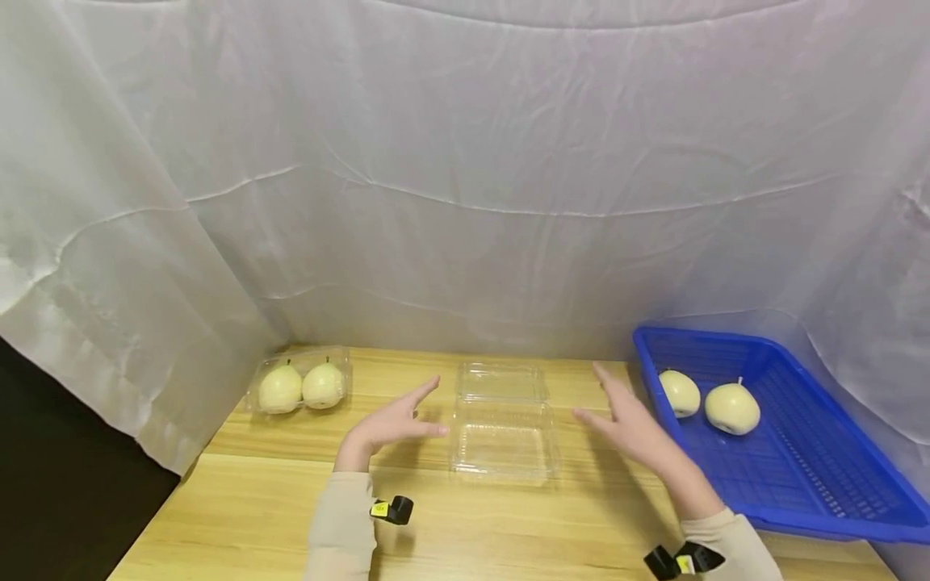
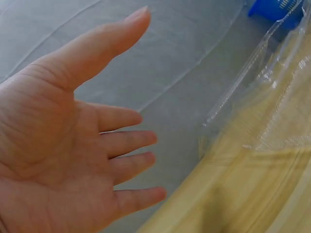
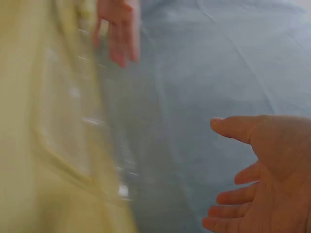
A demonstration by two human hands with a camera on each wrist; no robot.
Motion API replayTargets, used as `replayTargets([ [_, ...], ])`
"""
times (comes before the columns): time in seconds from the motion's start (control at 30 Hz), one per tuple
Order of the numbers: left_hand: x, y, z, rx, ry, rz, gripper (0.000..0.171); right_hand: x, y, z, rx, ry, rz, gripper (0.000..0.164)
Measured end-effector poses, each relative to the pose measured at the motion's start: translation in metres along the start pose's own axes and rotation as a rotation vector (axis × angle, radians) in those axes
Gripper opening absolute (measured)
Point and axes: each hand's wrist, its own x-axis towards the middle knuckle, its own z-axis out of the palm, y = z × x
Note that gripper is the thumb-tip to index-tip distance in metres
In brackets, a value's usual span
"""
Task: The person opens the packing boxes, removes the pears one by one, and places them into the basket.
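Note:
A clear plastic clamshell box (image 1: 504, 440) lies unfolded on the wooden table, its lid (image 1: 503, 382) laid back toward the curtain. My left hand (image 1: 392, 424) hovers just left of the box, thumb and fingers spread, holding nothing; its bare palm (image 2: 53, 160) shows in the left wrist view. On the box's other side, my right hand (image 1: 632, 424) is held in the air between it and the blue basket (image 1: 788, 476), fingers apart and also holding nothing. Inside the basket sit two pale yellow pears, one (image 1: 731, 407) with its stem up and another (image 1: 680, 393) against the left wall.
At the table's back left stands another clear box (image 1: 345, 375) with two pears (image 1: 323, 386) in it. A pale curtain (image 1: 465, 202) hangs behind the table and along its sides. The wooden tabletop (image 1: 254, 516) ends in a slanted edge at left, beside a dark area.

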Motion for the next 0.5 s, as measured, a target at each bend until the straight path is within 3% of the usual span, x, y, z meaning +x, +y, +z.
replayTargets([
  [0.13, 0.001, -0.003, 0.003, 0.038, -0.135, -0.018, 0.111, -0.013, 0.0, 0.032, -0.011, -0.083, -0.026, 0.089],
  [0.23, 0.003, -0.002, 0.009, 0.077, -0.2, -0.025, 0.115, -0.022, 0.002, 0.048, -0.025, -0.159, -0.042, 0.096],
  [0.5, 0.009, 0.0, 0.023, 0.137, -0.198, -0.035, 0.118, -0.033, 0.003, 0.064, 0.019, -0.225, -0.012, 0.099],
])
